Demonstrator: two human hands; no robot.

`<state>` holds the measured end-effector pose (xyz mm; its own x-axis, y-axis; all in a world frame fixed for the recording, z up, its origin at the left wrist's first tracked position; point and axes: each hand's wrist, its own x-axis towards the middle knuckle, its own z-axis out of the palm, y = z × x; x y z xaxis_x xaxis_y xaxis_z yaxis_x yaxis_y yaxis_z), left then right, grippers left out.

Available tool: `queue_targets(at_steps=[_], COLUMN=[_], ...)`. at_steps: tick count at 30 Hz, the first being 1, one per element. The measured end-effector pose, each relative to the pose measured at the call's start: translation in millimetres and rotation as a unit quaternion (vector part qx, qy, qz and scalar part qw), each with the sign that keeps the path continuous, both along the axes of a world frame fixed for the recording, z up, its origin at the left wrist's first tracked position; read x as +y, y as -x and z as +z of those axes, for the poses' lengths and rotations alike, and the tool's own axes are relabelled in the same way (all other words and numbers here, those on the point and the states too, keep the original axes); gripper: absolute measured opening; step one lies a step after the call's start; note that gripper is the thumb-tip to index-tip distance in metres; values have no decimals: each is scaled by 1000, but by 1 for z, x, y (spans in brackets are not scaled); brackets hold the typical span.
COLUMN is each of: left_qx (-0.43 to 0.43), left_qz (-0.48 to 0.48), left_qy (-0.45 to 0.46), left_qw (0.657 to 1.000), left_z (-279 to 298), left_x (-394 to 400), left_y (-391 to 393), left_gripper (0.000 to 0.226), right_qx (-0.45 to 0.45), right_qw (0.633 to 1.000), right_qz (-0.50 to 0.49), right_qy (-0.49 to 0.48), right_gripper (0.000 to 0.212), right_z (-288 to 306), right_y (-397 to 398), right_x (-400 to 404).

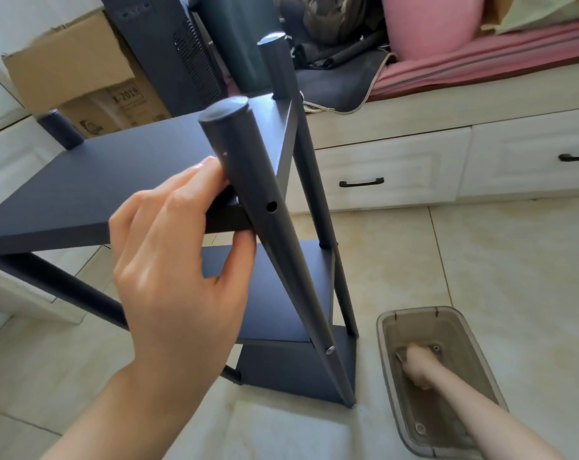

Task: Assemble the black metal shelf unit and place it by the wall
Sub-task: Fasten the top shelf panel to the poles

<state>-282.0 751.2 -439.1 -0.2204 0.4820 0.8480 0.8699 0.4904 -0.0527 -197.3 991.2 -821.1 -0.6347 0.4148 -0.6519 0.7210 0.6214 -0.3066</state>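
Observation:
The black metal shelf unit (92,180) stands on the tiled floor in front of me, with round posts and flat shelves. My left hand (178,260) grips the top shelf's front edge right beside the near post (258,207), fingers on top and thumb below. An empty screw hole shows in that post beside my fingers; a screw head sits lower down on it. My right hand (420,363) reaches down into a translucent plastic box (386,353) on the floor at lower right, fingers curled round a small tool or part that is too blurred to name.
A white drawer bench (397,161) with a pink cushion and dark fabric runs along the back right. Cardboard boxes (72,71) and a dark computer case (172,51) stand behind the shelf at the left. Small fasteners lie in the box.

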Motion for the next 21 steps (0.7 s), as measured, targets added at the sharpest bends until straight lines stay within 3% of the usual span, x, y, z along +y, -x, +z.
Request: queue_targets(at_steps=[4,9,11,16,21], left_qx=[-7,-29,-35,-63,-99], left_qz=[-12,2,-4,-9,-26], left_qy=[-78,-53,-48,-46,-29], left_qw=[997,998,998,997,994], left_z=[-11,3,6,10,18], left_x=[0,5,4,-2,-7], left_y=[-16,-32,-32,-35,-42], left_gripper=[30,28,27,31,39], right_qx=[25,114,139,191,252], right_qw=[999,989,983,958,932], right_qz=[13,-23,-46,-74,-73], right_qy=[40,89,114,202,251], right_gripper=[13,19,5,43,26], right_z=[11,58,86,170,266], right_y=[-8,-17,-23,-37,-56], right_x=[-24,-31,-34,-44,-59])
